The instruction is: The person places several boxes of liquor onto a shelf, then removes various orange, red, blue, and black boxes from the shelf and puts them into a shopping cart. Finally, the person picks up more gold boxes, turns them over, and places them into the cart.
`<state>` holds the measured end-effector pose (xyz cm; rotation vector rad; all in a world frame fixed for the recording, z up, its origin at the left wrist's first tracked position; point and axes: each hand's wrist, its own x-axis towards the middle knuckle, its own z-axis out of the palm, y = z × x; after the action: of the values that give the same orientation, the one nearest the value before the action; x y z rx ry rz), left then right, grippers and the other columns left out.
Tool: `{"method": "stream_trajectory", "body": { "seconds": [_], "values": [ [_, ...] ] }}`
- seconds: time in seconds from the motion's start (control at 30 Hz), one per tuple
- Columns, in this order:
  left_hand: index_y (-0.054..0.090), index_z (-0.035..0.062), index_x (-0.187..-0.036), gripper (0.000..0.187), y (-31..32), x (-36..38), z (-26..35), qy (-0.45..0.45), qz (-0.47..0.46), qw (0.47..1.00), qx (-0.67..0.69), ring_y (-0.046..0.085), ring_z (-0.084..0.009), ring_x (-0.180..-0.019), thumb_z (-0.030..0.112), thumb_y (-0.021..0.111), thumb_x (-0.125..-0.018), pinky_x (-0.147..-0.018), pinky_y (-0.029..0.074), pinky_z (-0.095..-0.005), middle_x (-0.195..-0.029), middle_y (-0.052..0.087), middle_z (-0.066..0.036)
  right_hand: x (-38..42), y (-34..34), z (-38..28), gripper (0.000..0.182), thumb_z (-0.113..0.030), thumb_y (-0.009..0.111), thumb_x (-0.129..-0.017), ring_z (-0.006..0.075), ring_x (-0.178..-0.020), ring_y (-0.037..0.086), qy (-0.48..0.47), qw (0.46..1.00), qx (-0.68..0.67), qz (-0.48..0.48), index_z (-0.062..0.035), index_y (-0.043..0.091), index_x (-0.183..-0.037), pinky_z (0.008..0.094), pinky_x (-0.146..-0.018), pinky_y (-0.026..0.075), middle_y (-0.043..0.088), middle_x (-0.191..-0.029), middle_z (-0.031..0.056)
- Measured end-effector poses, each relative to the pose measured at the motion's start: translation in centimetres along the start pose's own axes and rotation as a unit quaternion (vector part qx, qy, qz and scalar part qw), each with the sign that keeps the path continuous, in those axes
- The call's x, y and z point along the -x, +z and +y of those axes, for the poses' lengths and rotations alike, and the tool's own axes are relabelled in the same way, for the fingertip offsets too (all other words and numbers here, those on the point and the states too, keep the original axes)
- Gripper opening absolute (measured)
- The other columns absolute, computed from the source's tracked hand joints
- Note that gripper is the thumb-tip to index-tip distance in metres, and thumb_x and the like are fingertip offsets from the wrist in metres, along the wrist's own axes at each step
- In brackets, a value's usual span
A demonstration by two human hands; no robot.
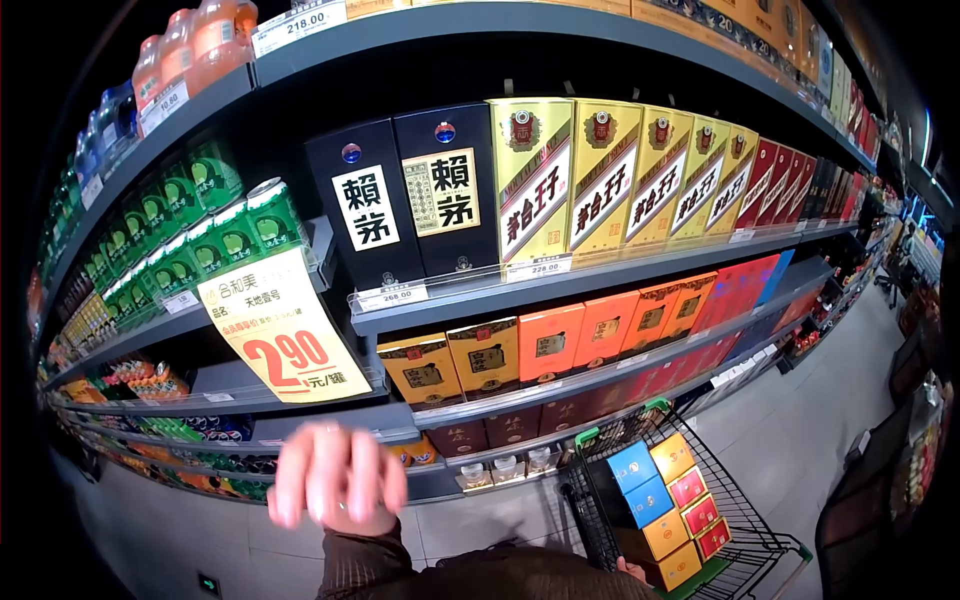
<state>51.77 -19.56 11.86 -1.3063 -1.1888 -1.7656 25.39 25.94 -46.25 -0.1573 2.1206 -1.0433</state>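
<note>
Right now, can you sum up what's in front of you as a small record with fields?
Place: shop aisle with shelves
Left hand: raised, motion-blurred, nothing visible in it
Right hand: beside the boxes, mostly hidden, grip unclear
Shopping cart: blue boxes, yellow-orange boxes, red boxes
Price sign: yellow, reads 2.90
Drinks cans: green, left side

Shelf fronts (600, 265): evenly bright, sharp. Raised left hand (338, 475): motion-blurred. Frame edges: strong fisheye curvature, black vignetting. Light strips (927, 140) glow at far right.
</note>
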Motion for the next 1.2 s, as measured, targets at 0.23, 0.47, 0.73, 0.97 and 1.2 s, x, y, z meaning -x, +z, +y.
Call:
{"method": "stream_trajectory", "body": {
  "seconds": [0.23, 0.47, 0.73, 0.97, 1.2],
  "values": [
    [0.043, 0.0008, -0.141, 0.050, -13.4, -7.1, 6.9, 0.077, 0.366, 0.733, -0.568, 0.047, -0.0238, -0.130, 0.002, 0.059, -0.093, -0.112, 0.038, -0.0366, -0.142, 0.046, -0.013, -1.2, 1.3, 0.5, 0.057, -0.053, 0.063, -0.094, 0.0144, -0.058, 0.053, -0.006, 0.999, -0.050, -0.016, -0.0040, 0.068, -0.066, 0.0377, -0.055, 0.040, 0.057, -0.058, 0.0028],
    [0.044, 0.0030, -0.139, 0.068, -20.0, -10.6, 7.3, -0.097, 0.342, 0.734, -0.578, 0.057, -0.0174, -0.115, 0.015, 0.079, -0.082, -0.102, 0.044, -0.0314, -0.126, 0.058, -0.011, -1.7, 1.1, 1.4, 0.055, -0.053, 0.064, -0.093, 0.0130, -0.059, 0.053, -0.009, 0.997, -0.073, -0.032, -0.0036, 0.069, -0.068, 0.0369, -0.055, 0.040, 0.058, -0.061, 0.0012],
    [0.061, 0.0093, -0.111, 0.039, -22.2, -11.3, 8.7, -0.185, 0.393, 0.777, -0.455, 0.068, -0.0154, -0.085, 0.017, 0.081, -0.078, -0.079, 0.059, -0.0335, -0.096, 0.068, -0.003, -2.1, 1.7, 3.7, 0.054, -0.050, 0.065, -0.094, 0.0142, -0.061, 0.054, -0.014, 0.997, -0.080, -0.004, -0.0018, 0.069, -0.071, 0.0347, -0.059, 0.043, 0.059, -0.063, 0.0032],
    [0.056, 0.0030, -0.121, 0.060, -22.6, -10.9, 9.7, -0.198, 0.356, 0.808, -0.425, 0.064, -0.0229, -0.102, 0.000, 0.081, -0.068, -0.095, 0.052, -0.0382, -0.109, 0.064, -0.008, 0.7, 1.0, 0.0, 0.049, -0.044, 0.067, -0.094, 0.0134, -0.059, 0.054, -0.012, 0.995, -0.101, -0.012, -0.0016, 0.067, -0.069, 0.0321, -0.058, 0.042, 0.059, -0.063, 0.0023],
    [0.043, 0.0061, -0.143, 0.093, -16.6, -11.1, 6.9, -0.097, 0.234, 0.828, -0.500, 0.063, -0.0236, -0.108, 0.004, 0.086, -0.061, -0.094, 0.053, -0.0366, -0.121, 0.063, -0.011, 2.0, 0.8, -2.4, 0.047, -0.044, 0.069, -0.093, 0.0122, -0.061, 0.055, -0.007, 0.998, -0.063, 0.003, -0.0019, 0.069, -0.072, 0.0312, -0.061, 0.044, 0.060, -0.065, 0.0014]
  ]
}}
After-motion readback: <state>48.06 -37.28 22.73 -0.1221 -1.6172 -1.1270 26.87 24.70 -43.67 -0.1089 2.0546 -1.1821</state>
